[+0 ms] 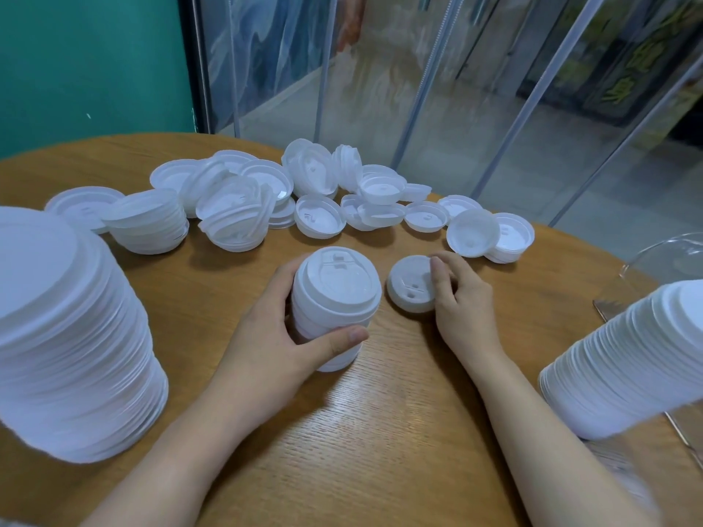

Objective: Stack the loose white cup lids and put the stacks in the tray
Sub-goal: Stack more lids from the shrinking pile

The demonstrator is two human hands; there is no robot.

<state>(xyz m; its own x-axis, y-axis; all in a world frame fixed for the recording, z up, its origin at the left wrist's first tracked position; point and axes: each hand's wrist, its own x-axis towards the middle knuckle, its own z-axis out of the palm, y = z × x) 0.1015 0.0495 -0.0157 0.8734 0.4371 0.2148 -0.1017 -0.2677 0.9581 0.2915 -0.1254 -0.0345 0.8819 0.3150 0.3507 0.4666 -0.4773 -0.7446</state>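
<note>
Left hand (274, 329) wrapped round a short lid stack (334, 302) upright on the wooden table (380, 431), right hand (462, 298) just right, fingertips pinching a single lid (409, 285), loose lids (304, 195) scattered farther back, tall stacks (72, 336) near left and right

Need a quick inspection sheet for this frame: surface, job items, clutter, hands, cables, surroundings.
Surface: round wooden table.
Job items: loose lids scattered at far side; small stack; single lid; tall stack left; long stack on clear tray right.
Clutter: nothing seen.
Hands: left hand grips small stack; right hand pinches single lid.
Cables: nothing seen.
Surroundings: teal wall, clear strip curtain.
</note>
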